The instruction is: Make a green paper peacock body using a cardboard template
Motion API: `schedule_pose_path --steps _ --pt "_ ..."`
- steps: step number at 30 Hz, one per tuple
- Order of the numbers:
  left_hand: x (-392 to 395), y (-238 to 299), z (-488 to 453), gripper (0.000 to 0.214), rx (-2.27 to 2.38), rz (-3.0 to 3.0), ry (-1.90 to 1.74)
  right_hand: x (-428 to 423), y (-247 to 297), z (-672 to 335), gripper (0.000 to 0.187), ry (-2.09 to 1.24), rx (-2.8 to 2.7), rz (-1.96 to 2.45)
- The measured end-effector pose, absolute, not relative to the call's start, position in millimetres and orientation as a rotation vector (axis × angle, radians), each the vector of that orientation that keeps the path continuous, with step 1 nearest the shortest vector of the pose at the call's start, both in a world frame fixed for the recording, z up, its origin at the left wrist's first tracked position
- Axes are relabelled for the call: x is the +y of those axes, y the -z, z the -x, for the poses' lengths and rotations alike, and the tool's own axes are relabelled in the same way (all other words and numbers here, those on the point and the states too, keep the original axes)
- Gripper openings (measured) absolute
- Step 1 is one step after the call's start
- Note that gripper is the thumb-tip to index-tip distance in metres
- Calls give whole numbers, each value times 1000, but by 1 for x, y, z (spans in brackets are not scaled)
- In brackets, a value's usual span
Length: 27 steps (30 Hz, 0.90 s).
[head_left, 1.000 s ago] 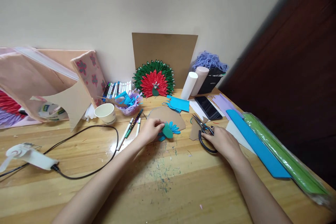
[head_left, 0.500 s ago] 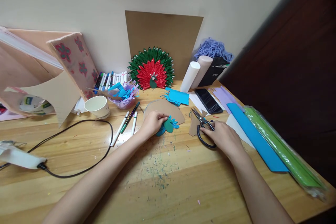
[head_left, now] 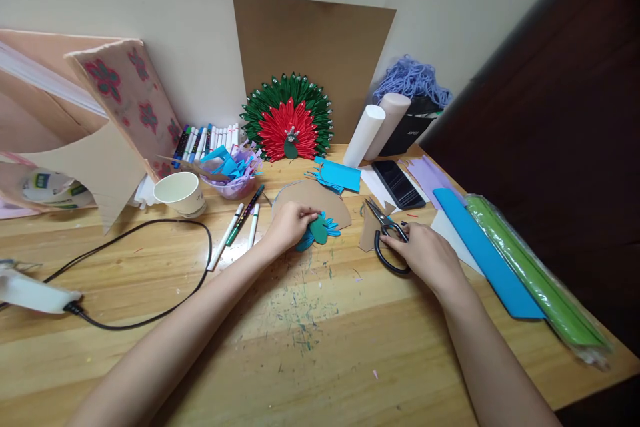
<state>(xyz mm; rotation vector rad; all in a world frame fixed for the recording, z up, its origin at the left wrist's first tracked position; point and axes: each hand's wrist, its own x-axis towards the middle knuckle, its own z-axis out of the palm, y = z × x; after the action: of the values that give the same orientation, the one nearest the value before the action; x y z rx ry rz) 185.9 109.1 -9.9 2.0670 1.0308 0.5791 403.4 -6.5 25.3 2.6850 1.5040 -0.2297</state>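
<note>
My left hand [head_left: 289, 224] pinches a small paper craft piece [head_left: 319, 231] with blue fringed feathers and a dark green oval body, resting on the wooden table [head_left: 310, 347] against a brown cardboard semicircle [head_left: 320, 199]. My right hand [head_left: 423, 255] lies on the black handles of a pair of scissors [head_left: 386, 240], whose blades point away over a small brown cardboard scrap [head_left: 369, 235]. The fingers curl over the handle loops.
A red and green paper fan peacock [head_left: 287, 119] leans on a cardboard sheet [head_left: 313, 47] at the wall. Markers [head_left: 237, 223], paper cup [head_left: 180, 192], bowl of scraps [head_left: 233, 177], phone [head_left: 397, 183], paper rolls [head_left: 370, 133], blue [head_left: 487, 257] and green sheets [head_left: 535, 277], glue gun [head_left: 30, 292] with cable [head_left: 150, 267].
The view has tilted down slightly, so everything sits higher in frame. My right hand has closed further over the scissor handles; my left hand keeps hold of the blue and green piece.
</note>
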Motion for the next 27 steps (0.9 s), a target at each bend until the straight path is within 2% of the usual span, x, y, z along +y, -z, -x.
schedule_pose_path --steps 19,21,25,27 --pt "101 2 -181 9 1163 -2139 -711 -7 -24 -404 28 227 1537 -2693" --pt "100 2 -179 17 1144 -2176 -717 -7 -23 -405 29 225 1544 -2691" --pt "89 0 -178 54 1111 -2337 -678 -7 -20 -407 30 215 1559 -2687" --pt "83 -1 -179 64 1134 -2388 -643 -8 -19 -407 30 201 1568 -2687"
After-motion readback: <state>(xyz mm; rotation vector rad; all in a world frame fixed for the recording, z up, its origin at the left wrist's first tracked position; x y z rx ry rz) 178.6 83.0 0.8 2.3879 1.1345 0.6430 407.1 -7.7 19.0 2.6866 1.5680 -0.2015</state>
